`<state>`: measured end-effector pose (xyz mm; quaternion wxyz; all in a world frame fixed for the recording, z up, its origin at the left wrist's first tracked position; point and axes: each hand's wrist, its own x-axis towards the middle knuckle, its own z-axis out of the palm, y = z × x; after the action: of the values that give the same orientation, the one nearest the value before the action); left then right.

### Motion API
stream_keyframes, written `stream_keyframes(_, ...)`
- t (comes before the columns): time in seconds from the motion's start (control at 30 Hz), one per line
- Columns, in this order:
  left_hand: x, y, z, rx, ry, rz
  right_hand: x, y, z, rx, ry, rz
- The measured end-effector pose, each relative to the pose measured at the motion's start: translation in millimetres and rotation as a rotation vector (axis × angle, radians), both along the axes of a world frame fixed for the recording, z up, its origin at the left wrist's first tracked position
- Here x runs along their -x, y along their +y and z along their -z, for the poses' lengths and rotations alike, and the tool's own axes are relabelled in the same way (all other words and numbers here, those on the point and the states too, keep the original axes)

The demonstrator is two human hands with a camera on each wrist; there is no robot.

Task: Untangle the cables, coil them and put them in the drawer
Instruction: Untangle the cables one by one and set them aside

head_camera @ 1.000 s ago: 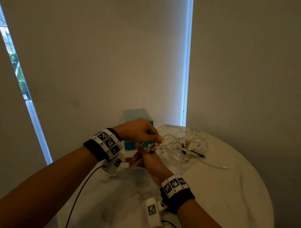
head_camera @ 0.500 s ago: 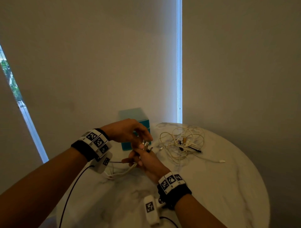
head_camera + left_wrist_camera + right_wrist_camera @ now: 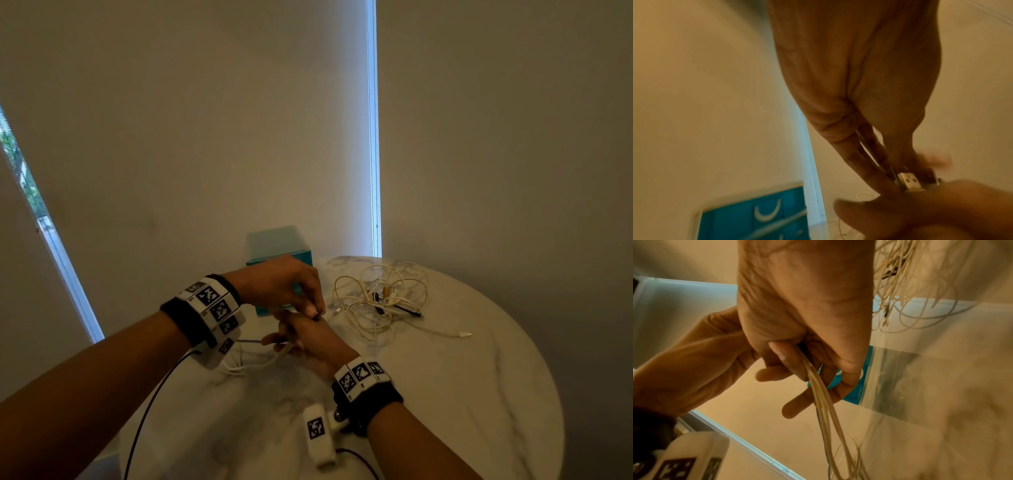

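Observation:
My left hand (image 3: 313, 308) pinches the metal USB plug (image 3: 909, 181) of a white cable between thumb and fingertips. It sits right above my right hand (image 3: 291, 342), touching it. My right hand (image 3: 807, 369) grips several gathered loops of that white cable (image 3: 824, 402), which hang down toward the lower left (image 3: 253, 365). A tangle of white cables (image 3: 380, 301) with a black lead lies on the table to the right of both hands. The teal drawer box (image 3: 277, 245) stands behind my left hand; its front shows curved white handles (image 3: 766, 214).
The round white marble table (image 3: 445, 394) has bare surface in front and to the right. A loose white connector end (image 3: 464, 334) trails out of the tangle. Roller blinds close off the wall behind, and black leads run from both wrist cameras.
My left hand has drawn the plug end back from the pile and lowered it onto my right hand. The gathered loops have stayed in my right hand.

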<state>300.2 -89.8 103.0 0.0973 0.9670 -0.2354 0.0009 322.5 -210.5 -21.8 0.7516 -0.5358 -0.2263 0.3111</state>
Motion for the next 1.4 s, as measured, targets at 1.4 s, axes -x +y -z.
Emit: stream_keyframes(1.4,-50,-4,146,1.440,0.214,-0.744,-83,-58,2,0.544,-0.444,0.276)
